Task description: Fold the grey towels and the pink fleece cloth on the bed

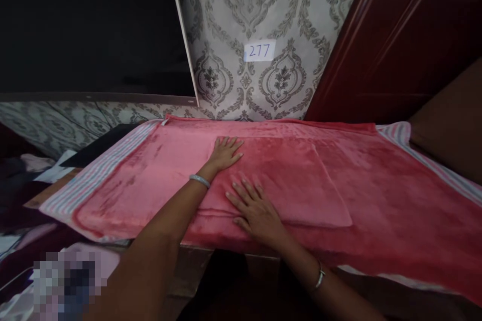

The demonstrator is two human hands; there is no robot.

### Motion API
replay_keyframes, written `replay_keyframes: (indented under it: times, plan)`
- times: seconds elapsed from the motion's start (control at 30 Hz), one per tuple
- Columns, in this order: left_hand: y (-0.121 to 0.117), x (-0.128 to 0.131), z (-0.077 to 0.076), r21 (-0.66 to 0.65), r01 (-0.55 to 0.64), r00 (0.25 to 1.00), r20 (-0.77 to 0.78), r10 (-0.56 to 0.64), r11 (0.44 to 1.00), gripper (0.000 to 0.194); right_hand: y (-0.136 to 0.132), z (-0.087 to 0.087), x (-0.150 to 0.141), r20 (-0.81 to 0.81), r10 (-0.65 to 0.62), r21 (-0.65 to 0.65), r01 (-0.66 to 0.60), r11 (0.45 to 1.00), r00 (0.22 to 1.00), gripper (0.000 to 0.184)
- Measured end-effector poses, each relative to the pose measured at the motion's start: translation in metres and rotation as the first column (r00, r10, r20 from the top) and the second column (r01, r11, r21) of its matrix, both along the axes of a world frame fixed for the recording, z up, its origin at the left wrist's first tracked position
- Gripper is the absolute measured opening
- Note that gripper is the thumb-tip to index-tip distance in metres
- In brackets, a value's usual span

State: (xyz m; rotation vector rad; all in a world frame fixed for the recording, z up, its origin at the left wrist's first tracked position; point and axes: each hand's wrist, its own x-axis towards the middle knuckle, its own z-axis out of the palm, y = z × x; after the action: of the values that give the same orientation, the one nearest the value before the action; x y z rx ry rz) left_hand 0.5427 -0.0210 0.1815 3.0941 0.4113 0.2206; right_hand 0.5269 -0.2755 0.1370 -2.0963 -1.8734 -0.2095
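Observation:
A plush pink-red blanket (pixel 380 190) is spread over a table, and a folded piece of the same pink cloth (pixel 301 175) lies on top of it near the middle. My left hand (pixel 225 154) rests flat with fingers spread at the far left part of the folded piece. Closer to me, my right hand (pixel 258 213) lies palm down on its near part, fingers apart. Neither hand grips anything. The palms hide the cloth under them.
Striped cloth (pixel 109 165) lies under the blanket's left side. A dark screen (pixel 90 25) hangs on the patterned wall (pixel 248 0), beside a paper marked 277 (pixel 259 50). Dark red wood panelling (pixel 399 45) stands at right. Clothes (pixel 22 220) are piled at left.

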Motion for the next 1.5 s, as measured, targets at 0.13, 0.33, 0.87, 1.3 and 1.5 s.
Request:
replay_keyframes:
  times: [0.13,0.33,0.87,1.3,1.5]
  plan:
    - [0.003,0.002,0.008,-0.003,-0.010,1.000,-0.010,0.010,1.000,0.064,-0.018,-0.005,-0.014,-0.045,-0.019,-0.008,0.018,1.000,0.999,0.072]
    - [-0.016,-0.036,0.048,-0.004,-0.017,0.999,0.039,0.017,1.000,0.067,-0.072,0.026,0.011,-0.094,-0.003,0.017,0.005,1.000,0.996,0.057]
    - [-0.038,-0.134,-0.041,0.005,0.090,0.929,0.361,-0.086,0.996,0.054,-0.130,-0.017,0.079,-0.113,-0.486,0.166,0.498,0.851,0.867,0.057]
    - [-0.047,-0.187,-0.047,0.047,0.088,0.922,0.374,-0.099,0.995,0.073,-0.166,-0.037,0.102,-0.231,-0.390,0.229,0.440,0.868,0.891,0.091]
    - [-0.048,-0.188,-0.044,0.057,0.037,0.891,0.450,-0.059,0.998,0.056,-0.168,-0.028,0.112,-0.242,-0.374,0.275,0.433,0.858,0.895,0.079]
